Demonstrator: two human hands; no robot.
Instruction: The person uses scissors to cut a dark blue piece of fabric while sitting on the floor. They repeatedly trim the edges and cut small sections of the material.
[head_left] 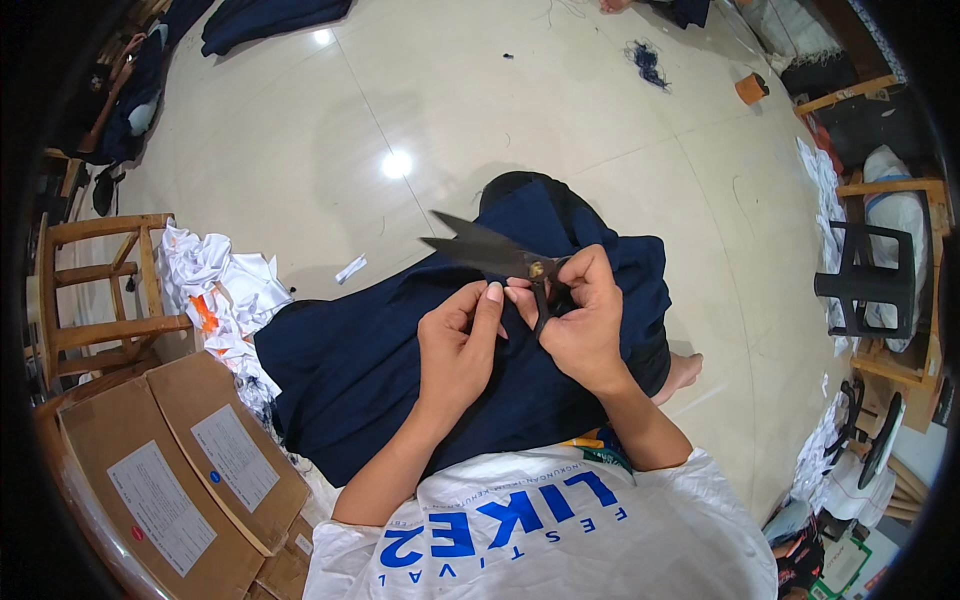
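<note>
A dark navy cloth [350, 365] lies spread across my lap and legs. Above it my right hand [583, 325] grips a pair of black scissors [480, 248]. The blades are parted and point to the upper left, away from my left fingers. My left hand [460, 340] is closed in a pinch, thumb against fingers, just below the scissors' pivot and close to my right fingertips. Whatever sits in that pinch is too small or hidden to make out.
On the left stand a wooden chair frame [110, 325], a heap of white fabric [215, 270] and cardboard boxes [150, 480]. At right is a black plastic stool [868, 278]. Thread scraps [648, 65] and an orange-brown object [751, 89] lie on the tiled floor [440, 120].
</note>
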